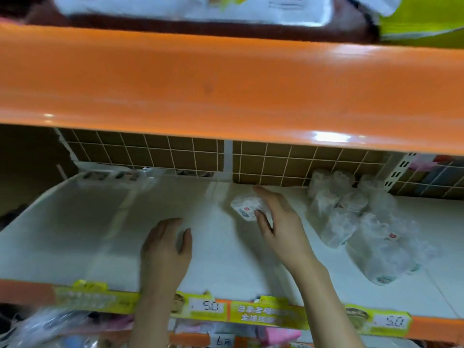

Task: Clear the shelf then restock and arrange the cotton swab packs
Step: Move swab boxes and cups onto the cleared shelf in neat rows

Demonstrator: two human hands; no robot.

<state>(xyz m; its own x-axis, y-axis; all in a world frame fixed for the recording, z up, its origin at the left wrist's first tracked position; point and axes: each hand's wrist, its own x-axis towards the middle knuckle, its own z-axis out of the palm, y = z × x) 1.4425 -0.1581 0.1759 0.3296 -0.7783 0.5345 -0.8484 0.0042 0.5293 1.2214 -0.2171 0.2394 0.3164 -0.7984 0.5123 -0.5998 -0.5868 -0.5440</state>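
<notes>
Fingers of your right hand [278, 222] are loosely spread and curl round one small pack [247, 209] near the back of the shelf [75, 222]; your left hand [165, 249] lies relaxed on the bare board, holding nothing. Going largest to smallest, the heap of packs [361, 222] sits to the right against the wire back, then the single pack. Expect it to be light, soft and slick in its film; take it across the sides, not by the loose wrap.

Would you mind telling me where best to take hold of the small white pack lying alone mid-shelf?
Grip the small pack across its short sides, coming from above and the front. It lies tilted on the shelf, and the right hand already spans it that way.
</notes>
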